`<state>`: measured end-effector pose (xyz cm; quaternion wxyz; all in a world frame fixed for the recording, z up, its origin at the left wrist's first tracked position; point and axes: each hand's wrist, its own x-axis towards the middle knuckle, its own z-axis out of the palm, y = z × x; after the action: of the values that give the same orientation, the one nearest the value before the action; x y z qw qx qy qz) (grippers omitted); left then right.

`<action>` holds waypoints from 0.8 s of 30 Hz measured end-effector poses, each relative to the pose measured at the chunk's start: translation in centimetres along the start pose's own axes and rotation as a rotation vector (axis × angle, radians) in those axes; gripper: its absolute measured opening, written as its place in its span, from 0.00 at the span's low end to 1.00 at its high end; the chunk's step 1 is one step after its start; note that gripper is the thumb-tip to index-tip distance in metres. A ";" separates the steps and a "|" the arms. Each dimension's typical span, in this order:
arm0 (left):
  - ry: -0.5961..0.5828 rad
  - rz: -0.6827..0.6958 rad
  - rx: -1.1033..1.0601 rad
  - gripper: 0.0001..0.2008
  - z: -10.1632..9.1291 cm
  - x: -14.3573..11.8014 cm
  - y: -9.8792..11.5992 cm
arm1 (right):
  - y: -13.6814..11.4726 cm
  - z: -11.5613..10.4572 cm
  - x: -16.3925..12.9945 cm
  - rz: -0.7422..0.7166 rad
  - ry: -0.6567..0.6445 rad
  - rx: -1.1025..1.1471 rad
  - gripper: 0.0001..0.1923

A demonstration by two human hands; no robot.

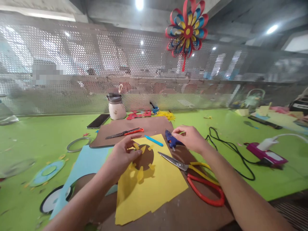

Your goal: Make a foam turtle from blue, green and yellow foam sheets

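Hands first: our left hand [124, 154] is pinching a brown paper disc [143, 157] with small yellow tabs around its edge, holding it just above the yellow sheet [154, 189] lying on the bench [36, 138]. Our right hand [190, 138] is hovering with fingers loosely curled but closed on nothing, right beside the blue glue gun [171, 139]. We are seeing the gun lying just left of that hand, its long axis running away from us, so the right hand is far nearer. Red-handled scissors [194, 179] are resting between our forearms, blades pointing toward the disc.
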<state>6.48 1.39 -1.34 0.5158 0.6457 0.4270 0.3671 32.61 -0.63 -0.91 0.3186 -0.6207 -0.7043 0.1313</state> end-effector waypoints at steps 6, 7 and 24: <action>0.061 0.171 0.050 0.27 -1.1 0.2 0.2 | 4.4 0.6 2.1 -0.003 -0.190 -0.212 0.09; 0.068 0.183 0.031 0.27 -1.1 0.2 0.2 | 4.9 1.0 2.2 -0.010 -0.226 -0.242 0.09; 0.089 0.133 -0.031 0.29 -1.3 0.2 0.0 | 5.0 0.9 0.3 0.034 0.104 0.060 0.18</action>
<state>5.41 2.06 -1.08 0.4807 0.6476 0.3998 0.4355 36.04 0.84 -4.43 0.3710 -0.6286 -0.6719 0.1255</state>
